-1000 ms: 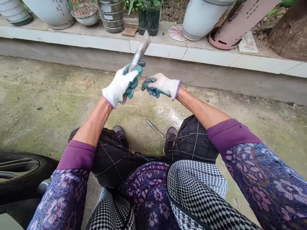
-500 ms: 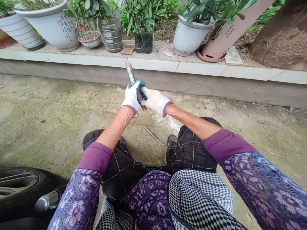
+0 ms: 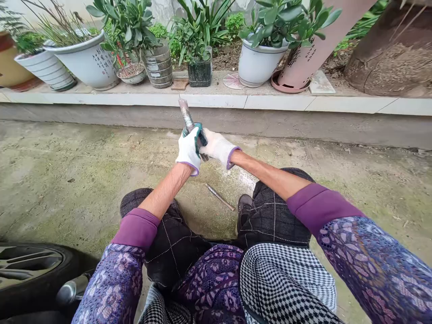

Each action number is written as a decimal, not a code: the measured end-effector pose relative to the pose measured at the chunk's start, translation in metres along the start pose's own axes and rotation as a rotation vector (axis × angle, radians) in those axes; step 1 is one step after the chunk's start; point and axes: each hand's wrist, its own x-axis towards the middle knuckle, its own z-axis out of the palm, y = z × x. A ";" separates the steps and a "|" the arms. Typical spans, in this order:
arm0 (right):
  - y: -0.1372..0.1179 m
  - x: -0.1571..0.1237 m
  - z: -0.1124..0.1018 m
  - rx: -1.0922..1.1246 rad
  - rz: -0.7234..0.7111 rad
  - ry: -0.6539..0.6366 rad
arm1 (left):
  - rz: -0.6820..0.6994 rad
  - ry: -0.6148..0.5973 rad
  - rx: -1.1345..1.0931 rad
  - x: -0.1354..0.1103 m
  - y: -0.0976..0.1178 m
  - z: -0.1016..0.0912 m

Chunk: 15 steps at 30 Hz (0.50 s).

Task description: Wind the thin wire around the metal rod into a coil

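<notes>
My left hand, in a white glove with a green coated palm, is closed around a short rod. The rod's upper part is silvery and looks ridged or wrapped; it tilts up and away to the left. Its lower end shows just below the gloves. My right hand, gloved the same way, is closed against the left at the lower part of the rod, its fingertips partly hidden. On the ground between my feet lies a thinner stick with a greyish upper part.
A low tiled ledge runs across the front, holding a white pot, a dark square pot and several other planters. A vehicle wheel is at the lower left. My shoe stands right of the stick, near white powder.
The view has tilted up a little, so the scene sits lower in the picture. Both hands keep hold of the rod in nearly the same pose. The stick on the ground has not moved.
</notes>
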 end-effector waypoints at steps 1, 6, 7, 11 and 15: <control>-0.002 0.000 0.002 -0.020 0.008 0.012 | 0.006 -0.011 0.004 -0.001 0.000 0.001; -0.010 -0.011 -0.018 0.277 0.171 0.022 | -0.122 -0.200 0.206 -0.003 0.021 -0.007; -0.011 -0.017 -0.026 0.362 0.206 0.005 | -0.140 -0.247 0.283 -0.003 0.027 -0.012; -0.016 -0.041 -0.058 0.628 0.190 -0.095 | -0.037 -0.353 0.611 -0.003 0.046 -0.030; -0.017 -0.055 -0.074 0.686 0.151 -0.178 | 0.163 -0.317 0.497 -0.003 0.058 -0.035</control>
